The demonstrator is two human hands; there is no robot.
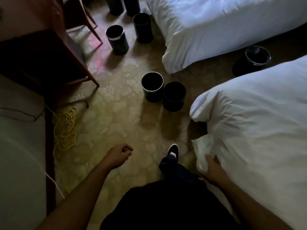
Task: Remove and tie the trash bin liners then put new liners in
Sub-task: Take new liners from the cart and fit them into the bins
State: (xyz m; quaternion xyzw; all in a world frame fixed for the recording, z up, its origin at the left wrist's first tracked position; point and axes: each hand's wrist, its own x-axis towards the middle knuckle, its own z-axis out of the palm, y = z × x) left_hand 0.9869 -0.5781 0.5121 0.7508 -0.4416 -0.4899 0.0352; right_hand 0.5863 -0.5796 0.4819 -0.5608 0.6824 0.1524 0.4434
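Carrying a white liner toward the bins, likely the re-lining step

Two beds, near bed [249, 130] and far bed [216, 22], one wooden chair [49, 60] and one yellow cable [65, 128] on the carpet. There are seven black trash bins: a touching pair closest, silver-rimmed bin [152, 95] and dark-rimmed bin [173, 106], one between the beds, four farther up. I can't tell which are lined. One crumpled white liner [201, 150] hangs beside the near bed, pinched in the right hand [214, 170]. The left hand [118, 155] is loosely curled and empty. Next move, probably: reach the closest pair, then both hands spread the liner's mouth over a rim.
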